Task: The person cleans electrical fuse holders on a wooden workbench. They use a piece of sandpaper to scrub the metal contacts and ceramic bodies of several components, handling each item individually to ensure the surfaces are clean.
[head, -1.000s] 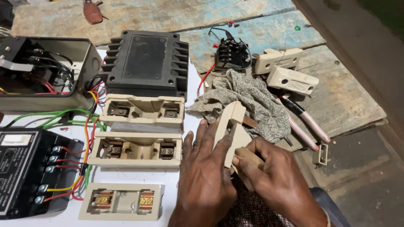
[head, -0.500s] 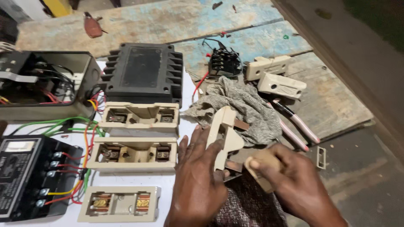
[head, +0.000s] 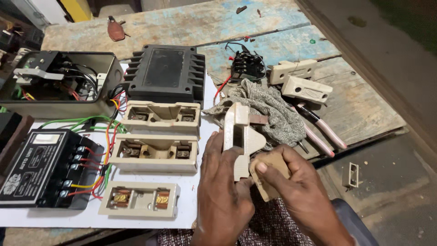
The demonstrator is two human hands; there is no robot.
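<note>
We're looking straight down at the bench, and our left hand (head: pixel 223 191) is wrapped around a cream plastic fuse carrier (head: pixel 239 136), fingers closed on its lower end so the piece stands nearly upright, its top just in front of the grey rag (head: pixel 268 109). Our right hand (head: pixel 300 196) is pinched shut on a small tan scrap of sandpaper (head: pixel 271 175), thumb on top, pressing it against the lower right side of the carrier. Both hands are over our lap at the near edge of the bench, just right of the white sheet (head: pixel 207 91). On that sheet we've got three cream fuse bases in a column: the top one (head: pixel 161 116), the middle one (head: pixel 154 152) and the nearest one (head: pixel 139 200), which shows copper contacts. Behind them sits a ribbed black cover (head: pixel 166 73), and to its left an open grey metal box (head: pixel 59 84) full of wires. Lower left there's a black control unit (head: pixel 43 166) with red, yellow and green wires running off its terminals. Over on the right, beyond the rag, two more cream fuse carriers (head: pixel 302 86) lie on the worn wooden planks, a small black block (head: pixel 246 66) with wires sits behind the rag, and pink-handled pliers (head: pixel 318 130) lie partly tucked under the cloth. A brown key fob (head: pixel 115 29) rests far back on the bench.
</note>
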